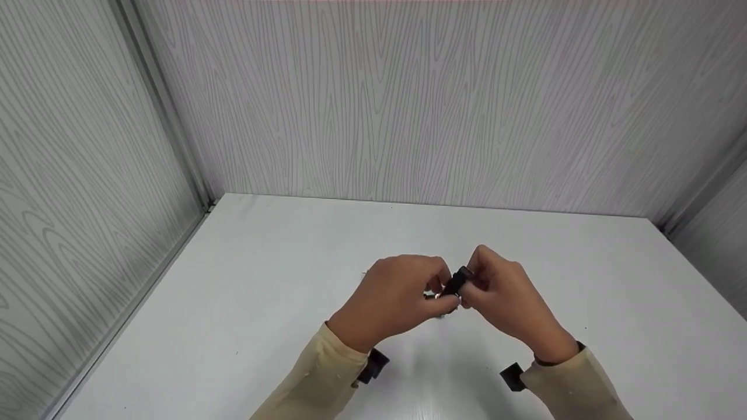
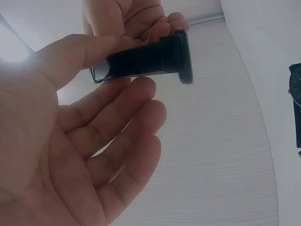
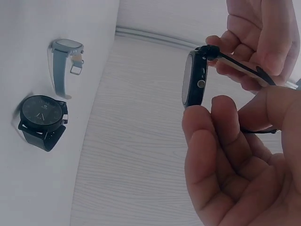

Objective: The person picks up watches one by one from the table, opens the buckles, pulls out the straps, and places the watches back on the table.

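Between both hands is a black wristwatch (image 1: 457, 281), held up off the table. My left hand (image 1: 402, 291) pinches one strap between thumb and fingers. My right hand (image 1: 506, 297) grips the other strap close to the case, its fingertips by the case's edge. In the right wrist view the round case (image 3: 195, 77) stands edge-on, with its crown showing. The left wrist view shows the black strap (image 2: 141, 60) running from the left thumb to the case. Part of the strap is hidden in the right fingers.
On the white table (image 1: 262, 251) lie a black round-faced watch (image 3: 42, 113) and a watch with a light blue-grey strap (image 3: 59, 70), both seen in the right wrist view. At the left wrist view's right edge is a dark watch (image 2: 296, 89). Wood-patterned panels (image 1: 408, 105) surround the table.
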A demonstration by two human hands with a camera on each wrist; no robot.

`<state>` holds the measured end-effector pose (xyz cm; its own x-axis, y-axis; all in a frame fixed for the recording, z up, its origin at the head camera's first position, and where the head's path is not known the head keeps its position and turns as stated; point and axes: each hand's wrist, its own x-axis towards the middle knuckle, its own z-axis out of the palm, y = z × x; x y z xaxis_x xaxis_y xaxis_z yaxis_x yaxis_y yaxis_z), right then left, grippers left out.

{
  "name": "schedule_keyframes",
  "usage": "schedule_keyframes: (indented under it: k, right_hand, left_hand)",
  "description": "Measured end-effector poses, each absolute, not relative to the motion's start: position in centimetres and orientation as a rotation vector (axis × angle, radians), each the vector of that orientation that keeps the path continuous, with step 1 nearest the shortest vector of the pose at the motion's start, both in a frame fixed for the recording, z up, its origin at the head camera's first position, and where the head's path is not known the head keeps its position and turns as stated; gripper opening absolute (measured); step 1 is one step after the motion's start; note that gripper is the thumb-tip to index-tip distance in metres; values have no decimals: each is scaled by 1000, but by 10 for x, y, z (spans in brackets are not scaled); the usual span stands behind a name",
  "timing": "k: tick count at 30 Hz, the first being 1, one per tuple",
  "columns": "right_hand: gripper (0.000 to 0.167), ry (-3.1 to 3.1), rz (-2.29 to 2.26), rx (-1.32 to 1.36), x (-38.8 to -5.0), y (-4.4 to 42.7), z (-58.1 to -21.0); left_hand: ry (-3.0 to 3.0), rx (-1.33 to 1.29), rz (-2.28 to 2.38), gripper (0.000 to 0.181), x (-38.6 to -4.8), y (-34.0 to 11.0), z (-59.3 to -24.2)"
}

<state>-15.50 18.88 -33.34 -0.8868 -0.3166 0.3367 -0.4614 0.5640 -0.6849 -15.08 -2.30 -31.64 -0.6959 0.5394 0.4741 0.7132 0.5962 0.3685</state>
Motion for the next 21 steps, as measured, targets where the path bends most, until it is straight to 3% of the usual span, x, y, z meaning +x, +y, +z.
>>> schedule_keyframes:
  k: [7, 14, 21]
  right_hand:
    - [15, -2616, 1160, 717, -156, 193, -330]
    - [30, -2443, 1073, 838, -157, 197, -328]
    - [13, -2387, 1146, 871, -158, 199, -328]
  left_hand:
    - [-2489, -972, -776, 9, -153, -23, -317]
    - [-2443, -966, -799, 9, -156, -23, -318]
    - [-2393, -973, -787, 9, -157, -23, -320]
